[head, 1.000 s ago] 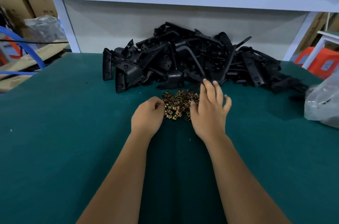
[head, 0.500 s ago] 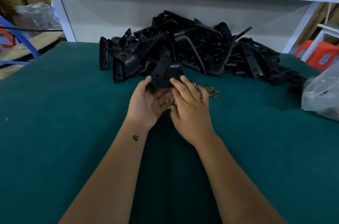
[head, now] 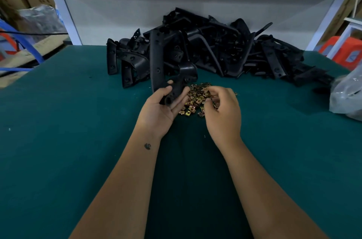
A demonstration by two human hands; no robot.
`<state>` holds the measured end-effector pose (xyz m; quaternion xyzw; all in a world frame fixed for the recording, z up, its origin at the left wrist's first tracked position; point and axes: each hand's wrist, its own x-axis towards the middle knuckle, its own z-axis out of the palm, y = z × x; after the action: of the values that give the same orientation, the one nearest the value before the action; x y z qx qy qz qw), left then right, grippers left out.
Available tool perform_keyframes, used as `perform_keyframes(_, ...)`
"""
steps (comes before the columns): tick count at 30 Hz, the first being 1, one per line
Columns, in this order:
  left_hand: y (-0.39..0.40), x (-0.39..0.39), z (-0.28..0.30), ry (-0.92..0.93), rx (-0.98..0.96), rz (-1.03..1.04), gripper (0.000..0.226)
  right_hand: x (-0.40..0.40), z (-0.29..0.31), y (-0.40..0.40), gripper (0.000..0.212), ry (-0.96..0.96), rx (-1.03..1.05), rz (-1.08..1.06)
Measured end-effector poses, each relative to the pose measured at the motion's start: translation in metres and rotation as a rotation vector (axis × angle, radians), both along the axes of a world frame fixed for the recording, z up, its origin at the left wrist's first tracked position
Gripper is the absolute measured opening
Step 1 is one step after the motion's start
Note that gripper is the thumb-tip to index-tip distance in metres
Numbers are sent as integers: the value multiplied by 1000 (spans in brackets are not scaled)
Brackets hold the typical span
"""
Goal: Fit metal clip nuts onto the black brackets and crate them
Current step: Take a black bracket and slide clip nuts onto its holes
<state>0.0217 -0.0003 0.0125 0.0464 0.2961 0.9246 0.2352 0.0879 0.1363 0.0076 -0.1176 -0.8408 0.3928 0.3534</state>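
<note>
**Black bracket, in hand, beside clip nuts**

Black bracket (head: pixel 172 74): upright, lower end gripped by left hand (head: pixel 159 110), just left of the clip nuts (head: pixel 194 99). Right hand (head: pixel 222 110): fingers curled down into clip nuts; grip contents cannot be told. Bracket pile (head: pixel 225 50): behind clip nuts on green counter (head: pixel 58 140).

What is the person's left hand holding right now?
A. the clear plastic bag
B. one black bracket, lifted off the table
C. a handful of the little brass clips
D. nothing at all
B: the left hand grips a black bracket standing up from its palm, while the right hand picks at the clip nuts.
</note>
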Motion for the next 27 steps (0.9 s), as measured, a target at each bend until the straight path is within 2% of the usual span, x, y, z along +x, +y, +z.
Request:
perform_keyframes(3,-2,-1,0,-34,85,130,32,-2,-1,4,26,-51,-4,-39)
perform_keyframes(7,1,-1,-2,-95,142,222,36,-11,-6,10,24,-286,85,-67)
perform_keyframes(11,12,2,-6,-53,-85,299,25,-16,-7,5,46,-436,285,-75)
perform_keyframes(15,17,4,-7,-2,-225,351,17,-16,-9,6,36,-413,300,-79)
perform_keyframes(21,12,6,-6,-85,-177,305,20,-12,-9,9,22,-321,269,-46)
perform_keyframes(25,10,10,-3,-144,-55,255,15,-9,-7,5,12,-202,1,17)
perform_keyframes(27,8,11,-2,-194,36,222,13,-8,-5,5,17,-154,-74,23)
